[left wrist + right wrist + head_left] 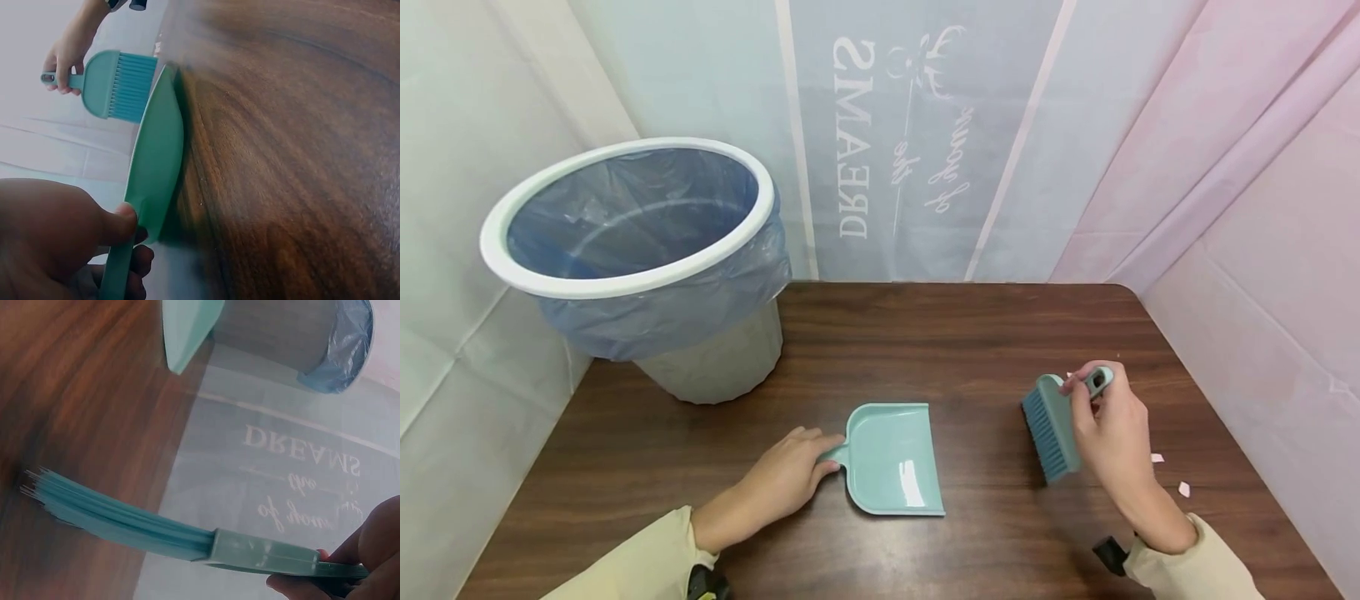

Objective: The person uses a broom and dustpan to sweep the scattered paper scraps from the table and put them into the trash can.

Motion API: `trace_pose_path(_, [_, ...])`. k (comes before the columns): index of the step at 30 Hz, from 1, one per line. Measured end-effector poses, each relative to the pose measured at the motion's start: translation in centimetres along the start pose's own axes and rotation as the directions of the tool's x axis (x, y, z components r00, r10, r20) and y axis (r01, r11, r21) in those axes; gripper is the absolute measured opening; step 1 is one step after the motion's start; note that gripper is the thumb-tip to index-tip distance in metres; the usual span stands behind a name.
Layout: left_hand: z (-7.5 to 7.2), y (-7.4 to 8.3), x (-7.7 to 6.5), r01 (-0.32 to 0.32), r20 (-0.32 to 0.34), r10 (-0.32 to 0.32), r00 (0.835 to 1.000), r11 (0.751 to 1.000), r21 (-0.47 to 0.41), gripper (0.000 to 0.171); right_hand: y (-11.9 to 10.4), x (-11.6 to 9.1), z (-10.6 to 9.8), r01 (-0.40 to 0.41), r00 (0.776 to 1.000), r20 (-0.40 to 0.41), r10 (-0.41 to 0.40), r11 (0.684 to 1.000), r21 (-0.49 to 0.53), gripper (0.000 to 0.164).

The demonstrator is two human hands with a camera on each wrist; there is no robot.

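Gripping the dustpan by its handle, the left hand holds it on the desk, while the right hand grips the brush, apart to the right. White scraps lie near the right hand; a too quick stroke could perhaps scatter them, and a lifted front lip could let them slip under the dustpan.

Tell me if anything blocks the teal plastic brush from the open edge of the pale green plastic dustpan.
Nothing visible does: between the teal plastic brush and the pale green plastic dustpan, only brown wood tabletop shows. Two small white scraps lie outside that gap, past the right hand.
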State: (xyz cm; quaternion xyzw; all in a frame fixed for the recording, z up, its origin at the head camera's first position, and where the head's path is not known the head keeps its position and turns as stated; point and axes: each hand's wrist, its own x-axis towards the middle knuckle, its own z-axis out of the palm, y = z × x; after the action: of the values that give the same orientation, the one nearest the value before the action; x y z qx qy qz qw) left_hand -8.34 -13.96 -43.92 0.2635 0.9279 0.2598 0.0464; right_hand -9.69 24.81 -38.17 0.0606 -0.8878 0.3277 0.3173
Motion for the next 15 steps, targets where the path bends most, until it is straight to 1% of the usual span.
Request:
trace_pose_path(5, [0.0, 0.1, -0.1, 0.015, 0.01, -0.015, 1.0, 1.0, -0.009, 0.036, 0.6, 0.4, -1.5, -0.047, 0.999, -0.023, 0.047, 0.999, -0.023, 0.011])
trace_pose_path(8, [0.0, 0.1, 0.0, 0.011, 0.006, -0.011, 1.0, 1.0, -0.01, 0.036, 1.1, 0.7, -2.5, -0.085, 0.995, -0.062, 0.082, 0.995, -0.05, 0.011])
trace_pose_path(15, [-0.2, 0.3, 0.1, 0.007, 0.005, -0.007, 1.0, 1.0, -0.013, 0.036, 3.3, 1.5, -5.2, -0.202, 0.973, -0.139, 0.187, 0.973, -0.108, 0.016])
